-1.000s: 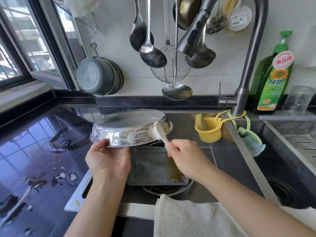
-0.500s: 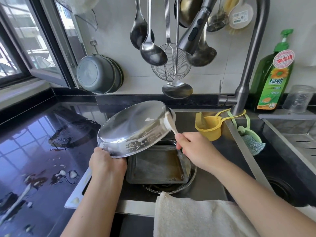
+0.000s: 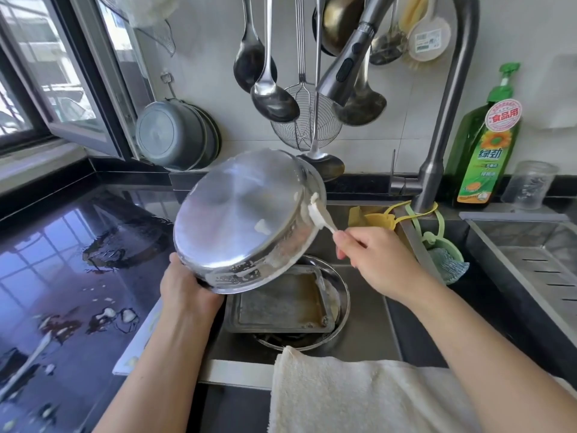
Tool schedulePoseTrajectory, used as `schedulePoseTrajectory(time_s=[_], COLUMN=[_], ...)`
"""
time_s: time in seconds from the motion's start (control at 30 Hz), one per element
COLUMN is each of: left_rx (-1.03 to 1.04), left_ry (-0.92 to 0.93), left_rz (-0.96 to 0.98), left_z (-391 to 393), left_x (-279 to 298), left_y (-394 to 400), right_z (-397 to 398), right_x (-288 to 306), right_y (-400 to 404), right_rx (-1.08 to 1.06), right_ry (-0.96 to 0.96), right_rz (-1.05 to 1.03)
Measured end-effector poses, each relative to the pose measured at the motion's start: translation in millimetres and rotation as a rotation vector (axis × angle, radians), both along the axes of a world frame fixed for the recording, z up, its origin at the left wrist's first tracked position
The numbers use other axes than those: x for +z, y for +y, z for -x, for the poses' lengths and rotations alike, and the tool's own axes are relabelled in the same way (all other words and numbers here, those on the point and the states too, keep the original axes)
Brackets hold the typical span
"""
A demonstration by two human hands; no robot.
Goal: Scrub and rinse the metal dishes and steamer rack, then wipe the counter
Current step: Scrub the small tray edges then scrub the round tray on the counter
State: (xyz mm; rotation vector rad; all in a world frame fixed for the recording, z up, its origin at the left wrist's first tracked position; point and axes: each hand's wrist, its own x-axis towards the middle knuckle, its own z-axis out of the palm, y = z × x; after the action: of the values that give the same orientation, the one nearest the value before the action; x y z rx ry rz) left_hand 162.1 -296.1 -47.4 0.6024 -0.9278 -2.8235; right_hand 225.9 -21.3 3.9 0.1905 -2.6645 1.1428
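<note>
A round metal dish (image 3: 240,214) is tilted steeply over the sink, its soapy underside facing me. My left hand (image 3: 184,289) grips its lower rim from below. My right hand (image 3: 377,260) holds a white brush (image 3: 320,214) whose foamy head touches the dish's right side wall. Under them in the sink lies a dirty rectangular metal tray (image 3: 281,301) on top of a round metal plate (image 3: 340,285). Foam streaks the dish's side.
A wet black counter (image 3: 62,260) with foam spots spreads left. A white towel (image 3: 359,392) hangs over the sink's front edge. The faucet (image 3: 437,151), hanging ladles, a green soap bottle (image 3: 487,145), a yellow cup (image 3: 377,218) and a second basin (image 3: 537,264) stand behind and right.
The dish has tipped up from nearly flat to steeply tilted, its underside turning toward me. The brush has moved up and right along the side wall.
</note>
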Motion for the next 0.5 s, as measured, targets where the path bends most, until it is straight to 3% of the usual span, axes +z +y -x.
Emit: schedulePoseTrajectory(time_s=[0.1,0.23,0.37,0.5], left_rx=[0.024,-0.148,-0.149,-0.118], left_ry=[0.036,0.004,0.060,0.047], left_rz=[0.037,0.119,0.123,0.038], left_z=[-5,-10,-13,-14], left_x=[14,8,11,11], left_y=[10,2,1,-2], right_z=[5,4,-3,-8], right_x=[11,23,25,24], right_y=[17,38,42,36], right_rx=[-0.100,-0.142,-0.030,0.151], right_ry=[0.006,0.040,-0.068,-0.243], right_rz=[-0.043,-0.034,0.016,-0.068])
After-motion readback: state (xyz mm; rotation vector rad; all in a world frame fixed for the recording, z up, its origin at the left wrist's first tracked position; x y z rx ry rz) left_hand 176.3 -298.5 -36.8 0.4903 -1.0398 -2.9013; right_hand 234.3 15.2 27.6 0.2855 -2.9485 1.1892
